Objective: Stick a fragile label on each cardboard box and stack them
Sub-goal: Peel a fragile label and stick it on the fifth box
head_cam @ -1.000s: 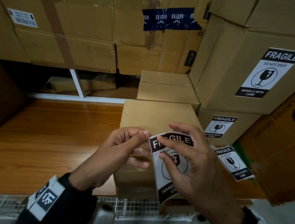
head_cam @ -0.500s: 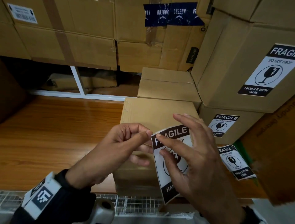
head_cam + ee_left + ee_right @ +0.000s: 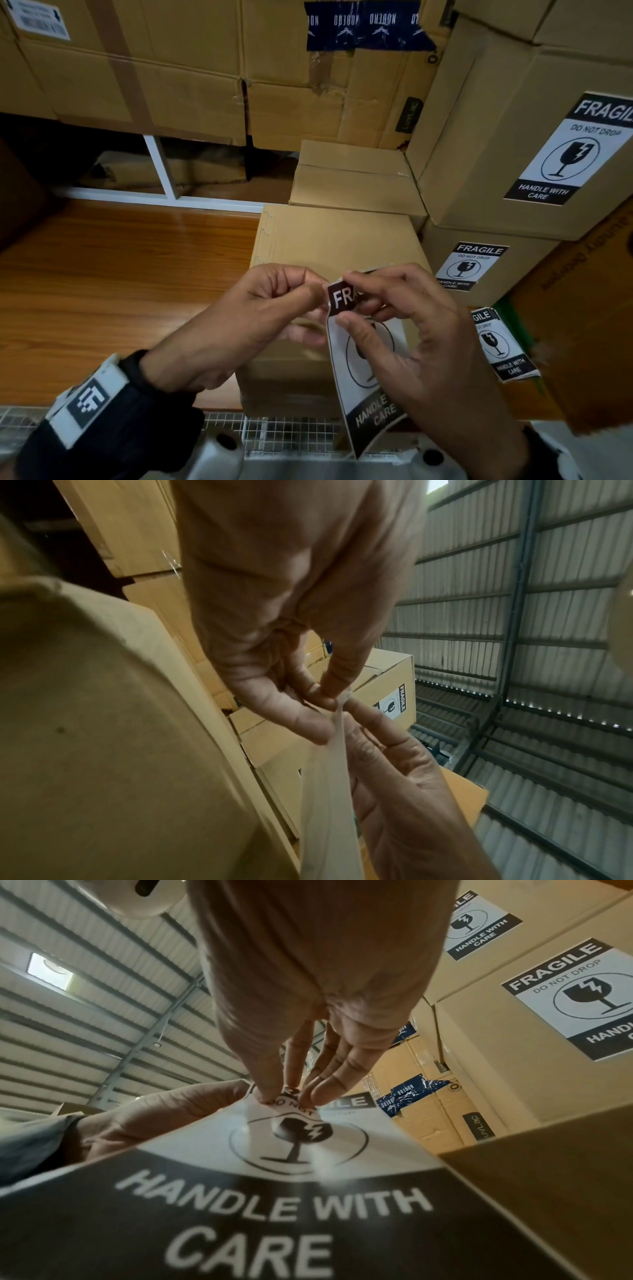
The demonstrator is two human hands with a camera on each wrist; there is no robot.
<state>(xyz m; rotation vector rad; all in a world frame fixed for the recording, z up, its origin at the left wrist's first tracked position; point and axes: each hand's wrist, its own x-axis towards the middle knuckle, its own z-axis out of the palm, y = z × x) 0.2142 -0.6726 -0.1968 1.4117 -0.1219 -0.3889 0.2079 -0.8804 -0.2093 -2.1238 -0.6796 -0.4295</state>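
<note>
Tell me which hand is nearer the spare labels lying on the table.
Right. The right hand grips the held label just beside the spare labels. The left hand pinches that label's top corner farther away, across the unlabelled box.

Head cam looks forward and down from above at both hands over the wooden table (image 3: 102,291); left wrist cam looks up along the fingers, very close; right wrist cam likewise; all three share the held fragile label (image 3: 368,394).
</note>
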